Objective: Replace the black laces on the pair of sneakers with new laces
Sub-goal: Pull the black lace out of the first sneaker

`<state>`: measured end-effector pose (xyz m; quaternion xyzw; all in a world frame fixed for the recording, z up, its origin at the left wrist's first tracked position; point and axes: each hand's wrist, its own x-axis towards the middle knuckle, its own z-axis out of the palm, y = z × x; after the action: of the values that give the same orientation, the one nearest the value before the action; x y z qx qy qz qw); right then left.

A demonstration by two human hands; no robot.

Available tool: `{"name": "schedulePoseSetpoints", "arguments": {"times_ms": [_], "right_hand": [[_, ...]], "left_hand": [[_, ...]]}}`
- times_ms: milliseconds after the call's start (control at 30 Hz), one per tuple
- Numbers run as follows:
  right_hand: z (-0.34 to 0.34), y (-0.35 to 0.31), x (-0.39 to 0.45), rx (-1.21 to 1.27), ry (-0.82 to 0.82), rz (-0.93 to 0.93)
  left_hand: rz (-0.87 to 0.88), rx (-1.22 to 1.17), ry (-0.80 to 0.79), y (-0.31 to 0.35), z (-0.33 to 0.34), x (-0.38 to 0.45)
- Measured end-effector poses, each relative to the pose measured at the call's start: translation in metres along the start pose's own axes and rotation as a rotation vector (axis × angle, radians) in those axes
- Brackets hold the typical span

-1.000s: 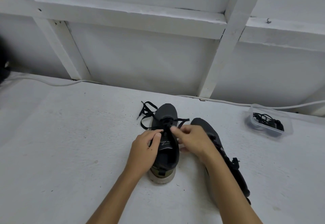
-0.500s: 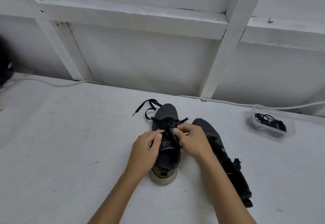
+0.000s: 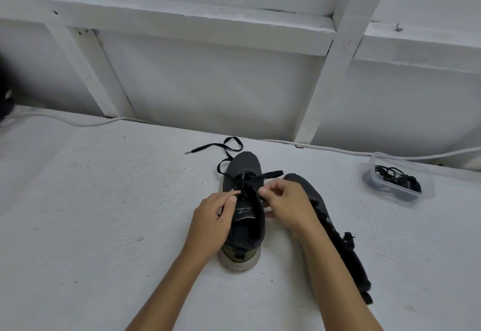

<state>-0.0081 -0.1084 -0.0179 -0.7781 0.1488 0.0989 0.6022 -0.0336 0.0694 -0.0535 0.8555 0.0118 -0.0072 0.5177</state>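
Observation:
A dark grey sneaker point(image 3: 244, 164) stands upright on the white surface, toe pointing away from me. Its black lace point(image 3: 221, 146) is partly threaded, one loose end trailing out past the toe to the left. My left hand point(image 3: 213, 218) holds the sneaker's left side at the eyelets, thumb and forefinger pinched on the lace. My right hand point(image 3: 286, 203) pinches the lace on the right side of the eyelets. The second sneaker point(image 3: 328, 226) lies on its side to the right, largely behind my right forearm.
A clear plastic tub point(image 3: 398, 177) holding black laces sits at the right, near the wall. A white cable point(image 3: 338, 150) runs along the base of the white framed wall. A dark object point(image 3: 5, 104) shows at the far left edge.
The loose lace end left of the toe has been drawn out longer and straighter toward the left. My hands have shifted slightly apart at the eyelets.

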Motion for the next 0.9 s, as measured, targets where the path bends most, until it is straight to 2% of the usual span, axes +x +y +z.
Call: {"name": "schedulePoseSetpoints", "arguments": {"times_ms": [133, 233, 267, 333, 400, 433, 567, 700, 800, 900], "right_hand": [[-0.007, -0.001, 0.012, 0.139, 0.418, -0.078], [-0.007, -0.001, 0.01, -0.095, 0.56, -0.183], [-0.005, 0.0, 0.007, -0.188, 0.535, -0.189], [0.0, 0.002, 0.001, -0.297, 0.363, -0.119], [0.006, 0.005, -0.002, -0.248, 0.118, 0.005], [0.008, 0.006, -0.003, -0.215, 0.06, 0.018], [0.012, 0.005, 0.004, -0.244, 0.118, -0.102], [0.016, 0.012, 0.005, -0.139, 0.207, -0.062], [0.013, 0.013, 0.004, -0.122, 0.162, -0.066], [0.008, 0.011, 0.0, 0.0, 0.081, -0.024]], "left_hand": [[0.001, -0.014, -0.01, 0.001, -0.001, 0.0], [0.002, -0.01, -0.012, 0.003, -0.001, -0.001], [0.003, -0.01, -0.011, 0.003, -0.001, 0.0], [0.003, -0.009, -0.01, 0.002, -0.001, 0.0], [0.009, -0.002, -0.001, 0.002, 0.0, 0.0], [0.012, 0.003, 0.002, 0.003, 0.0, 0.0], [0.014, 0.002, 0.0, 0.003, -0.001, 0.0], [0.015, -0.005, -0.014, 0.004, -0.001, 0.0], [0.012, 0.016, -0.001, 0.008, 0.0, 0.001], [0.035, 0.005, 0.022, 0.017, 0.003, 0.008]]}}
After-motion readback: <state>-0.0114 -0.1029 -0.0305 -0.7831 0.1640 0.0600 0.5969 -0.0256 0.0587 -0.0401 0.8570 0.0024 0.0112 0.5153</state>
